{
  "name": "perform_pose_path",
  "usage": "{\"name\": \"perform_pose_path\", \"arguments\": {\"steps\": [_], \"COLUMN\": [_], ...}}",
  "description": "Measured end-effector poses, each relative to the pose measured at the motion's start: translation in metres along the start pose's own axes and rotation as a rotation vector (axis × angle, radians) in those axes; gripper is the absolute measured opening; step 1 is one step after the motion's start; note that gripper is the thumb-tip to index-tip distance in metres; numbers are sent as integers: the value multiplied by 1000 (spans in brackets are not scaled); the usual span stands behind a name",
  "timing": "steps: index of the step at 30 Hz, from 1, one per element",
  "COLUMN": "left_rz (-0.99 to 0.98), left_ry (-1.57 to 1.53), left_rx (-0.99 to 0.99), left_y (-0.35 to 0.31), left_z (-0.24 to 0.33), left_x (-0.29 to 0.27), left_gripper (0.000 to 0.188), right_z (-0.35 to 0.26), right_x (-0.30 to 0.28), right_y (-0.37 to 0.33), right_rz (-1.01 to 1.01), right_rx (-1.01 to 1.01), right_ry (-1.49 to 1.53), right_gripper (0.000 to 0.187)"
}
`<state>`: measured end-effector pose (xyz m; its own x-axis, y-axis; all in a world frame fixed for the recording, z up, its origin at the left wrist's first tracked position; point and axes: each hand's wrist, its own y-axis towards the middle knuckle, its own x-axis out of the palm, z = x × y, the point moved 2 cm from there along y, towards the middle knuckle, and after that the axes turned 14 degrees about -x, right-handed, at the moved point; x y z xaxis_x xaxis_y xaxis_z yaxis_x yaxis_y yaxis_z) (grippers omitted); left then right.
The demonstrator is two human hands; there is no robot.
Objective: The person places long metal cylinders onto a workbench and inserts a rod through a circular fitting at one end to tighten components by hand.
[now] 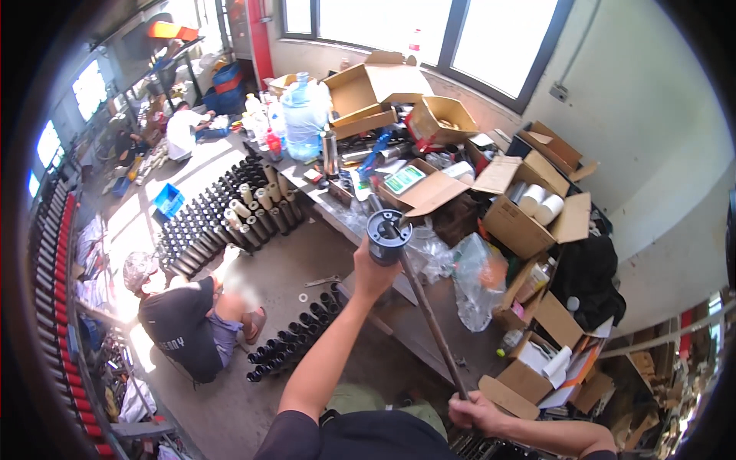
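My left hand (374, 274) is wrapped round a dark grey metal cylinder (387, 251), its flanged, open end facing up and small holes spaced around the rim. Lower right, my right hand (477, 415) is closed round the lower end of a long brown metal rod (434, 322). The rod slants up to the cylinder, and its upper end lies at the cylinder's open mouth. How deep it goes inside I cannot tell. Both hands are beside a cluttered workbench (418, 337). Clear plastic bags (479, 282) lie on the bench just right of the cylinder.
Open cardboard boxes (521, 218) and a large blue water bottle (303, 115) crowd the bench. Black tubes (299, 330) stand on the floor to the left, with more cylinders (211, 211) beyond. A person in a dark shirt (184, 326) squats there; another in white (184, 132) sits farther off.
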<state>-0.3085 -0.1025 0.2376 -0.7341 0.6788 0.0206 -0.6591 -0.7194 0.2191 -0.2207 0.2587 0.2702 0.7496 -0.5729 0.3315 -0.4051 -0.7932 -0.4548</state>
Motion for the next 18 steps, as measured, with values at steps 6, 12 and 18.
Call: {"name": "perform_pose_path", "arguments": {"steps": [6, 12, 18], "left_rz": [-71, -2, -101], "left_ry": [152, 21, -265], "left_rx": [137, 18, -48], "left_y": [2, -1, 15], "left_z": [-23, -43, -29], "left_x": [-38, -38, -43], "left_gripper": [44, 59, 60], "right_z": [5, 31, 80], "right_x": [50, 116, 237], "right_y": [18, 40, 105], "right_rz": [-50, -38, 200], "right_rx": [29, 33, -285], "right_ry": [-120, 28, 98], "right_gripper": [50, 44, 46]}}
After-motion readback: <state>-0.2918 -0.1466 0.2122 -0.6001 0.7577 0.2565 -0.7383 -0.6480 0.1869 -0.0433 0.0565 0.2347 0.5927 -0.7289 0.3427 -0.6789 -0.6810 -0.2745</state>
